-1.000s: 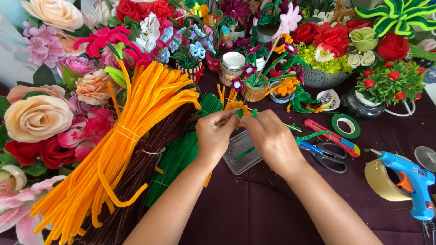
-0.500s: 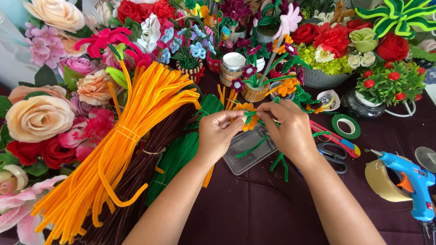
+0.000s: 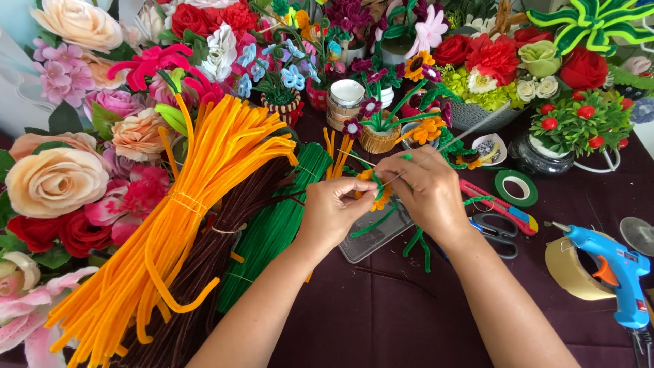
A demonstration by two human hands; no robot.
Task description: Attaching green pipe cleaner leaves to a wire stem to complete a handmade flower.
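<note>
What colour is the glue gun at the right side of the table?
The glue gun is blue with an orange trigger, seen in the head view.

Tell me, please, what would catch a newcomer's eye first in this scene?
Probably the big orange pipe-cleaner bundle fanned across the table's left. Next, mid-table, the left hand and right hand pinch a small orange flower. A blue glue gun sits far right.

We look down from one head-worn camera, close above our hands, facing forward across the dark table [image 3: 381, 320] toward flowers at the far edge.
</note>
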